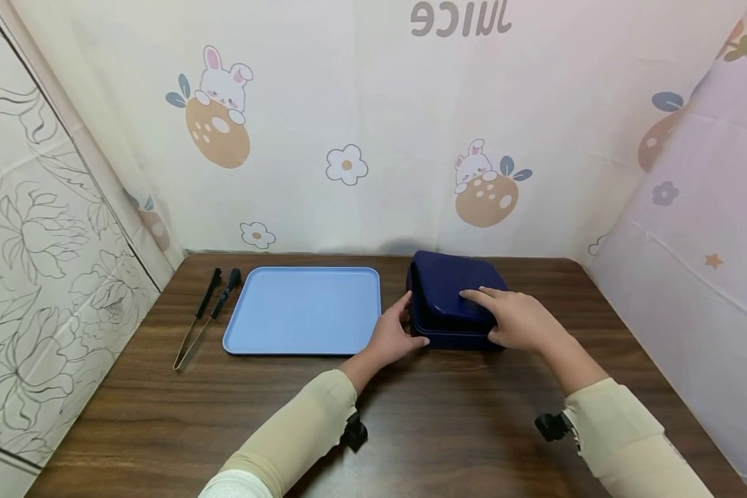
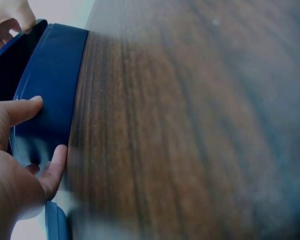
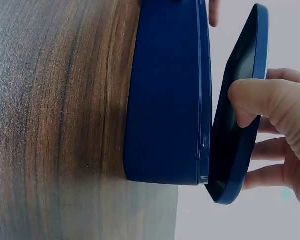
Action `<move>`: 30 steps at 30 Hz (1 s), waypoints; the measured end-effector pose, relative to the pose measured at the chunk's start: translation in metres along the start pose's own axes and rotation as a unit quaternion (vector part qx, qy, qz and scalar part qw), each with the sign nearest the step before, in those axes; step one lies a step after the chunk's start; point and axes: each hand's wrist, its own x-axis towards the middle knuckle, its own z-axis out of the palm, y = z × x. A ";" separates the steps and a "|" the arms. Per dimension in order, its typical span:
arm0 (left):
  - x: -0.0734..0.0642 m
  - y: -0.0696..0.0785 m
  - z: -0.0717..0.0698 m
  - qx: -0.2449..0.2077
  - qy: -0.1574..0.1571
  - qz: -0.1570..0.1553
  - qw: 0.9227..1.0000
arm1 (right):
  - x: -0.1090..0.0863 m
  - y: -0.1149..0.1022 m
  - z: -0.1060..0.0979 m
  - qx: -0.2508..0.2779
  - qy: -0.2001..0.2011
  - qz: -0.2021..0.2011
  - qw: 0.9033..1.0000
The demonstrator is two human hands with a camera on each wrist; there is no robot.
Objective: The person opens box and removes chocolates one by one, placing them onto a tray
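A dark navy box (image 1: 454, 340) stands toward the back right of the table, its matching lid (image 1: 445, 280) tilted and partly raised off it. My left hand (image 1: 391, 335) holds the box's left front corner, thumb on the front wall and fingers along the side. With the thumb under the lid's edge and fingers spread over its top, my right hand (image 1: 523, 319) grips the lid. In the right wrist view a gap shows between lid (image 3: 234, 140) and box (image 3: 165, 100). The inside of the box is hidden.
Left of the box lies a light blue tray (image 1: 305, 311). Metal tongs with black grips and tips (image 1: 207, 304) lie farther left. A printed curtain (image 1: 348, 104) hangs behind the wooden table (image 1: 448, 429), with cloth walls on both sides.
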 end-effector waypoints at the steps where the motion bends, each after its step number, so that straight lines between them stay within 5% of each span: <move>1: 0.000 0.000 0.000 0.001 0.000 0.000 1.000 | 0.000 0.000 0.000 0.001 0.003 -0.001 1.000; 16: -0.003 0.003 -0.005 -0.071 -0.012 -0.012 0.997 | -0.009 0.005 0.003 0.026 0.031 0.009 0.999; 19: -0.003 0.008 -0.009 -0.082 0.005 -0.006 0.997 | -0.011 0.006 0.003 0.029 0.034 0.009 0.999; 23: -0.001 0.022 -0.012 -0.105 0.067 0.000 0.992 | -0.013 0.007 0.004 0.031 0.042 0.006 0.999; 27: 0.002 0.044 -0.014 -0.220 0.100 -0.018 0.970 | -0.013 0.008 0.004 0.036 0.047 0.004 0.998; 30: 0.007 0.060 -0.014 -0.354 0.061 -0.065 0.931 | -0.012 0.008 0.006 0.039 0.048 0.006 0.998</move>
